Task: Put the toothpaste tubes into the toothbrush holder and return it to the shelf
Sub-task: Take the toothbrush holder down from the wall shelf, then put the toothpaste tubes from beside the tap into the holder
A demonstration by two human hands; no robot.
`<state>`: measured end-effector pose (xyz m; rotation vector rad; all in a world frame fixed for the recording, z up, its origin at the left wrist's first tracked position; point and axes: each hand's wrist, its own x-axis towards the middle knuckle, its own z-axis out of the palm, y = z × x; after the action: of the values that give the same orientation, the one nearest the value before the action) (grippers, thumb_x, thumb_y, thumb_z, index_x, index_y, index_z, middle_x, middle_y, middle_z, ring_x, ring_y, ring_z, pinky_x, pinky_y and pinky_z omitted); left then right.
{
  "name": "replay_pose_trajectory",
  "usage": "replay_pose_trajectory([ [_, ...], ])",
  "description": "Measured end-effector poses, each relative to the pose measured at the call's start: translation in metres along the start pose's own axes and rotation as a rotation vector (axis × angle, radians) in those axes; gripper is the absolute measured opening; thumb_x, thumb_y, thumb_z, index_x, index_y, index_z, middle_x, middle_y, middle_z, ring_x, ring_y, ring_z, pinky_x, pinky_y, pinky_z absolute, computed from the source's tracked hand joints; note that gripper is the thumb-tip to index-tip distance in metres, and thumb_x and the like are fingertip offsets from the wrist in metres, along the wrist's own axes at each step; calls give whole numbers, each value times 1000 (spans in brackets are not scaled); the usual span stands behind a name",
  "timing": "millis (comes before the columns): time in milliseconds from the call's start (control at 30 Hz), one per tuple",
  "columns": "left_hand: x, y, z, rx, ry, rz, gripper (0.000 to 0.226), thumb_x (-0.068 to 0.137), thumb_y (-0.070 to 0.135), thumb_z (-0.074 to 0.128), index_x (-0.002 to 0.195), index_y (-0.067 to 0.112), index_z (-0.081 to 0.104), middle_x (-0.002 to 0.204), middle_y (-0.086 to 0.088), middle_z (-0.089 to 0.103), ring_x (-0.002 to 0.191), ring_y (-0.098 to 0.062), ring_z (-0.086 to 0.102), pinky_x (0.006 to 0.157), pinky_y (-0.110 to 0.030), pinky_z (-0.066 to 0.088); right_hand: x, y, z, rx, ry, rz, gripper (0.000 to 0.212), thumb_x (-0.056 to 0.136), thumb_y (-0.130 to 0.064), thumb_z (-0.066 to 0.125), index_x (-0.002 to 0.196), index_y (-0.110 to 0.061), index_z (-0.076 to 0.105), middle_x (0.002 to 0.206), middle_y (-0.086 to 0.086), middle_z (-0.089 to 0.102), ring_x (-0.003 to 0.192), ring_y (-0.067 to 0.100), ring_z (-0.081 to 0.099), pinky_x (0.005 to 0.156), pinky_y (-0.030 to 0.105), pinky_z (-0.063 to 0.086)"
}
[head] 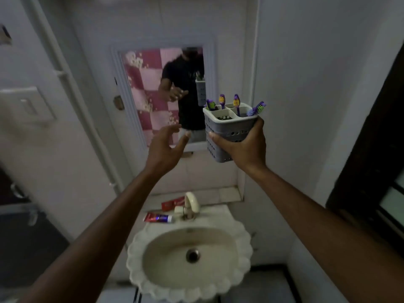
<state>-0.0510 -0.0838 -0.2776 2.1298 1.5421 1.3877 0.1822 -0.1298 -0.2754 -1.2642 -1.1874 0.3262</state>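
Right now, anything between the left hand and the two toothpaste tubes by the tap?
Nothing. In the head view the open left hand is raised by the mirror; below it only wall tile down to the red tube and the red-blue tube.

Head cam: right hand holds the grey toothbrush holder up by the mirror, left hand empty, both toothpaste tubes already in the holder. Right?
Not quite. In the head view both toothpaste tubes lie on the sink ledge by the tap, not in the toothbrush holder. The rest holds: right hand grips it, left hand empty.
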Motion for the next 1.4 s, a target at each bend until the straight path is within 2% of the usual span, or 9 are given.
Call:
replay_pose_trajectory([
  [267, -108, -124, 50, -104, -139, -280, 37, 101, 40, 74, 128, 15, 75, 124, 0, 77, 114, -15, 71, 95, -32, 55, -74, 109, 40, -160, -87, 170, 122, 55, -77, 97, 151, -22, 46, 146, -7, 68, 129, 16, 69, 102, 33, 57],
  [467, -147, -230, 73, 21, -342, -472, 28, 102, 30, 72, 121, 9, 78, 118, -9, 79, 101, -19, 73, 73, 0, 42, -123, 181, 73, -193, -145, 341, 126, 58, -73, 98, 158, -20, 43, 153, -4, 65, 135, 20, 67, 107, 44, 60],
  [733, -127, -316, 107, 425, -756, -244, 38, 103, 24, 66, 138, 11, 67, 131, -14, 73, 119, -35, 70, 101, -46, 54, -158, 243, 108, -202, -100, 534, 123, 59, -60, 107, 157, -24, 42, 150, -11, 64, 131, 9, 68, 109, 38, 62],
  [867, -122, -335, 131, 743, -956, -117, 46, 100, 27, 65, 145, 19, 60, 147, -10, 56, 140, -34, 49, 116, -49, 39, -154, 269, 120, -215, -104, 559, 121, 61, -46, 111, 157, -16, 43, 148, -8, 64, 125, -1, 67, 107, 32, 61],
  [967, -127, -346, 140, 818, -941, -87, 46, 98, 27, 67, 143, 19, 58, 146, -11, 57, 139, -34, 49, 117, -48, 38, -145, 285, 125, -221, -121, 556, 123, 62, -44, 111, 159, -14, 41, 153, -2, 62, 135, 13, 65, 108, 33, 60],
  [1067, -132, -344, 135, 623, -729, -331, 38, 108, 42, 56, 140, 20, 53, 129, -13, 70, 112, -35, 67, 100, -49, 49, -138, 300, 126, -187, -168, 547, 124, 64, -36, 111, 161, -12, 39, 155, 0, 60, 137, 11, 64, 110, 26, 58],
  [1200, -131, -303, 105, -141, -375, -994, 64, 102, 71, 49, 140, 20, 45, 100, -16, 68, 63, -25, 73, 54, -36, 60, -141, 313, 120, -174, -233, 509, 124, 63, -24, 112, 159, -5, 36, 151, -1, 56, 130, -21, 56, 107, 10, 51],
  [1300, -120, -275, 89, -345, -353, -1038, 66, 99, 80, 44, 133, 24, 55, 100, -16, 69, 57, -15, 68, 51, -31, 57, -144, 313, 119, -186, -283, 532, 127, 60, -29, 113, 155, -4, 32, 153, 10, 61, 136, 15, 66, 111, 34, 60],
  [1400, -97, -236, 88, -556, -488, -994, 58, 105, 67, 45, 140, 23, 57, 111, -12, 70, 69, -14, 73, 62, -30, 59, -149, 312, 121, -223, -298, 564, 132, 56, -45, 113, 153, -8, 32, 150, 10, 65, 135, 28, 69, 107, 45, 61],
])
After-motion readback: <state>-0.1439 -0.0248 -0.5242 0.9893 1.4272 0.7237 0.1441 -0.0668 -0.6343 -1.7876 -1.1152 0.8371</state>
